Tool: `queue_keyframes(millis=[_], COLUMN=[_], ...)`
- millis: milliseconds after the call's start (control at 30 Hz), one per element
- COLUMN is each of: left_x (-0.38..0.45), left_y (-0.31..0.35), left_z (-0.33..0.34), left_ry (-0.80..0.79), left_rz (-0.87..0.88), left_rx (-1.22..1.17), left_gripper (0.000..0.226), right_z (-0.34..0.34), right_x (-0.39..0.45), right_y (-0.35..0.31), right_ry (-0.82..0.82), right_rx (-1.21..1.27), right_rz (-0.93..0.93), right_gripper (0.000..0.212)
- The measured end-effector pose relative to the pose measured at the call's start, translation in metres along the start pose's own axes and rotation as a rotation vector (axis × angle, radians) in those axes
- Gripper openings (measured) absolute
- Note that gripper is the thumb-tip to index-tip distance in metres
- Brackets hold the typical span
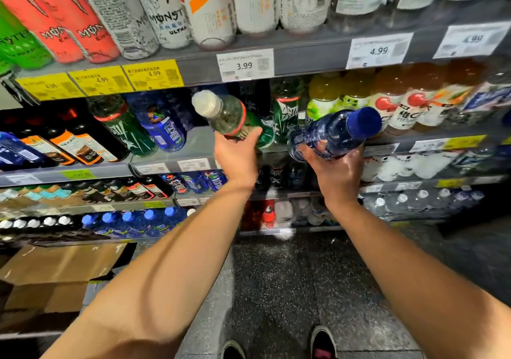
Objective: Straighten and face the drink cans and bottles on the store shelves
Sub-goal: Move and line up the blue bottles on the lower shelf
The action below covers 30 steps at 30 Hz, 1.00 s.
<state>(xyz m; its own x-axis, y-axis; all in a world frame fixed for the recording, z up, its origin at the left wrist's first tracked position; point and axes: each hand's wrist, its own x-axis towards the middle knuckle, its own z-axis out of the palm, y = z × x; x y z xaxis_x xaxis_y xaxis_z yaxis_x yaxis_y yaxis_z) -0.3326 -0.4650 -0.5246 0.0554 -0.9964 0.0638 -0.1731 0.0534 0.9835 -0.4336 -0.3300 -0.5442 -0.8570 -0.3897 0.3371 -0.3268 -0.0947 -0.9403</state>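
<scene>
**Evidently two full bottles, one in each hand**

Broadly, the shelves (304,54) rise in tiers, packed with cans above and bottles below, and the shelf at hand height has a bare stretch of deck in front of the person. Both held bottles hang just in front of that gap, tipped off upright with their caps leaning towards the camera.

The blue bottle (336,133) sits in the right hand (336,169), fingers curled under its lower body, dark blue cap pointing up and right. It looks filled, so probably weighty for its size, and the thin plastic wall would likely give under a hard squeeze.

The green bottle (235,118), white cap up and left, is cupped from below by the left hand (237,155), fingers wrapped round its lower part. Its glossy label may be slippery; a hold round the middle, below the shoulder, seems safest for turning the label outward.

The caps are too small to steer by.
</scene>
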Motion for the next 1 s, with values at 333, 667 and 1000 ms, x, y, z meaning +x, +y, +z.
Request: queue_keyframes(millis=[333,667,1000], left_x=[0.006,0.02,0.061], left_y=[0.006,-0.002,-0.019], left_z=[0.032,0.028,-0.005], left_ry=[-0.045,-0.193,-0.092], left_rz=[0.067,0.114,0.006], left_rx=[0.339,0.297,0.278], left_gripper=[0.053,0.049,0.079], right_z=[-0.02,-0.007,-0.006], right_x=[0.008,0.005,-0.005], right_y=[0.017,0.008,0.011], right_ry=[-0.113,-0.171,-0.261], right_rx=[-0.033,-0.011,-0.024], right_rz=[0.05,0.138,0.186], right_gripper=[0.073,0.052,0.057])
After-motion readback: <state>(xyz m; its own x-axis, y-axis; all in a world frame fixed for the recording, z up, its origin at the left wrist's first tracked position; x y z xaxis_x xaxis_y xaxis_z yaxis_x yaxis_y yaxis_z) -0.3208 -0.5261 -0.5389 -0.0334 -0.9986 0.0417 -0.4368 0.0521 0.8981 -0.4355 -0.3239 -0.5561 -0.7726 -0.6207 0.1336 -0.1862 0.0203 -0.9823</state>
